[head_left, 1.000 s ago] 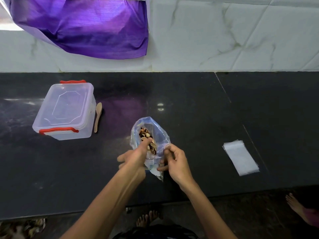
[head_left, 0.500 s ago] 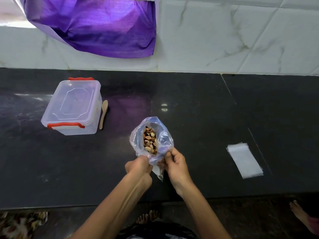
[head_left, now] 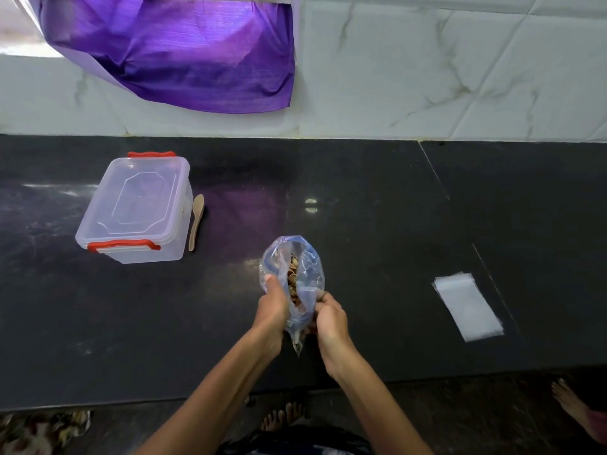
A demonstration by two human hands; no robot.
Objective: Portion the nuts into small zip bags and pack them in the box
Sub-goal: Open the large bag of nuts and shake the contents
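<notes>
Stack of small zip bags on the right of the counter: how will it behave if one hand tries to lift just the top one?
The stack of small zip bags looks thin, flat and floppy, so a lifted bag would probably droop. The edges are fanned slightly, so several may come up together. Lying flush on the glossy counter, they would likely slide before a grip catches an edge.

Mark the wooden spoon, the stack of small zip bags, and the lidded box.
wooden spoon (head_left: pixel 196 222), head view, middle of the handle.
stack of small zip bags (head_left: pixel 468 307), head view, centre of the top bag.
box (head_left: pixel 138 198), head view, clear lid's centre.
</notes>
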